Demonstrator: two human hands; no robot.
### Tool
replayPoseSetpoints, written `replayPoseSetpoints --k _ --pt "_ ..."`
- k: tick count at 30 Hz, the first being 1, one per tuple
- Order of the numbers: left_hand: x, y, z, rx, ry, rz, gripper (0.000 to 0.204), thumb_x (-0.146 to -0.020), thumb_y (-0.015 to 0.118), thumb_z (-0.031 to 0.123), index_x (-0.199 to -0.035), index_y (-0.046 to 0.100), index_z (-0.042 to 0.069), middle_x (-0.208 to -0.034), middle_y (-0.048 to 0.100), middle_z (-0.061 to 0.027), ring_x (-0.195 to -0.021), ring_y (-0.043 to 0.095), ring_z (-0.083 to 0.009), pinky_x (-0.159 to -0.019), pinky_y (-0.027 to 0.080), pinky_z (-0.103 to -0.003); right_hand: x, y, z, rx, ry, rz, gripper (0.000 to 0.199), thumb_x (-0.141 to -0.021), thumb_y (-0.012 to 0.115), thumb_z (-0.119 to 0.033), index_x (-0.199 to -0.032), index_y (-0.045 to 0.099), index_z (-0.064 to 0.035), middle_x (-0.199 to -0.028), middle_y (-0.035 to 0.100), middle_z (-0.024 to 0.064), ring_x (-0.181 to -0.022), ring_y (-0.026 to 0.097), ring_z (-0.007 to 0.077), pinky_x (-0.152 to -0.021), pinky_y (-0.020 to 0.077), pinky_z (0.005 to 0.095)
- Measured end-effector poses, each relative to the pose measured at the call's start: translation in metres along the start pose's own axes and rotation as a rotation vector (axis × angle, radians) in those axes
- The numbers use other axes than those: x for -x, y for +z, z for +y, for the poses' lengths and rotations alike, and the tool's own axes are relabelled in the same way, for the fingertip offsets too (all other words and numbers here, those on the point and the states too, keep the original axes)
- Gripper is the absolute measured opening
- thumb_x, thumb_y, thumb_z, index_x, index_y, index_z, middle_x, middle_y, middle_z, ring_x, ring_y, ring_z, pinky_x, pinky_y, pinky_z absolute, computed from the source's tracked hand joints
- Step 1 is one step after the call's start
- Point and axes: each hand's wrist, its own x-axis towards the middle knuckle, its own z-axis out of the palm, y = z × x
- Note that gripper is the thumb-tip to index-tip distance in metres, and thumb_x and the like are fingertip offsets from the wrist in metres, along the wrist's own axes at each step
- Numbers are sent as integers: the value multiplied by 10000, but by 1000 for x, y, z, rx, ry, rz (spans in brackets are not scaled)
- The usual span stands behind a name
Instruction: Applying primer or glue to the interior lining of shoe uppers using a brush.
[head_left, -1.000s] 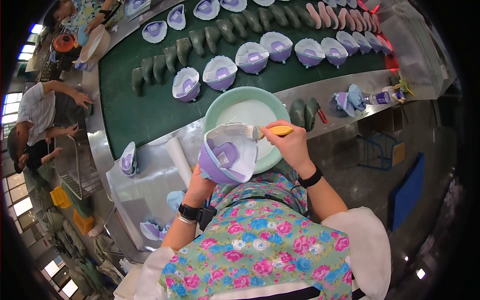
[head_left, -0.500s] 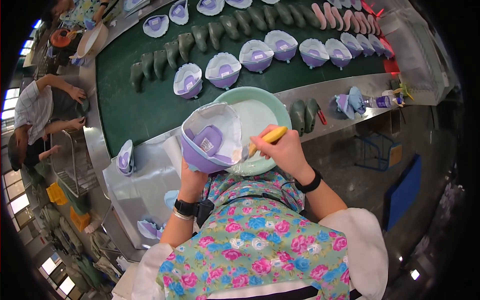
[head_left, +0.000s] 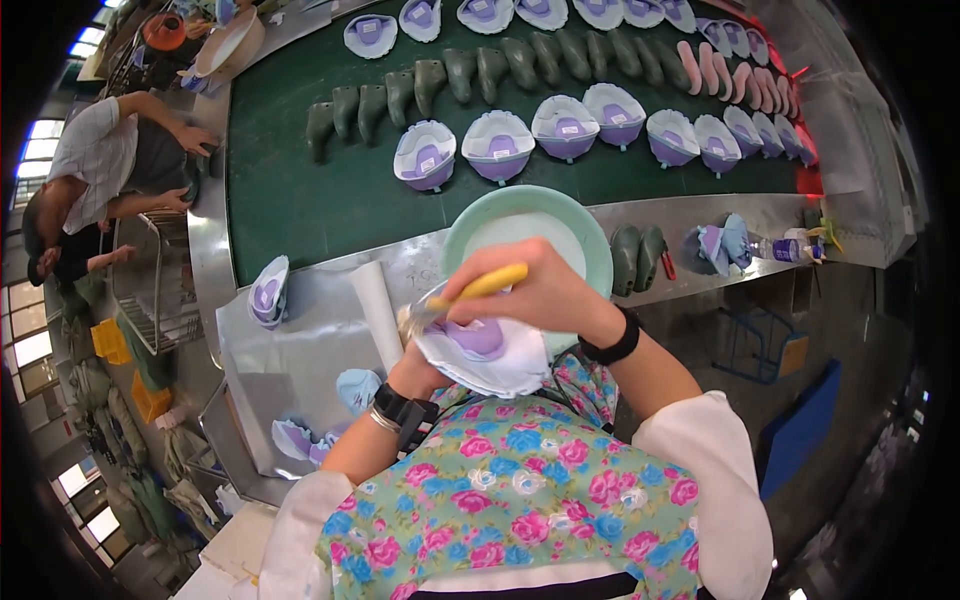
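My left hand [head_left: 414, 372] grips a purple-and-white shoe upper [head_left: 512, 376] from its near left side, low in front of my apron. The upper is tilted, its white lining facing up, and my right hand covers part of it. In my right hand [head_left: 545, 287] is a brush with a yellow handle [head_left: 497, 280]; its pale bristles are at the upper's left edge, above my left hand. Just beyond stands a pale green basin [head_left: 601, 250] containing white liquid, partly hidden by my right hand.
A green conveyor belt [head_left: 300, 210] carries rows of uppers, dark green shoe lasts [head_left: 460, 78] and pink insoles [head_left: 708, 68]. Right of the basin lie two lasts [head_left: 625, 260] and a bottle [head_left: 780, 249]. More uppers [head_left: 268, 292] lie at left. A co-worker [head_left: 90, 150] is at the far left.
My right hand has swung the brush left across the upper, from its right edge to its left edge. The upper has come lower and tilted differently. The view has shifted slightly.
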Motion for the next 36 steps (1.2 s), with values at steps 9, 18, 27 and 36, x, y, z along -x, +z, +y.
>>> replayPoseSetpoints --k 9,18,27,36 --pt "-73 -90 34 -145 40 -344 195 -883 559 193 -993 588 34 -806 603 -45 -624 546 -135 -502 431 -248 38 -29 61 22 593 388 199 -811 691 -145 -710 605 4 -592 619 43 -505 571 70 -465 437 223" --pt "-231 -133 153 27 789 -304 354 -952 492 129 -1292 395 126 -1163 548 -79 -1018 585 -230 -851 513 -384 15 -6 61 -33 699 583 143 -820 695 -96 -777 605 6 -642 616 49 -531 580 88 -475 435 204" --pt "-282 -196 195 -777 1139 594 279 -862 563 115 -1121 629 38 -1021 644 -98 -864 603 -231 -725 481 -354 -38 23 77 131 734 433 154 -867 647 -123 -805 604 12 -687 617 54 -578 562 103 -550 439 223" --pt "-196 -445 283 -738 699 877 516 -699 745 267 -1116 561 24 -1098 617 -175 -1015 584 -372 -881 463 -429 -110 102 92 208 635 12 211 -952 530 -171 -842 593 -2 -725 600 26 -550 505 52 -501 399 208"
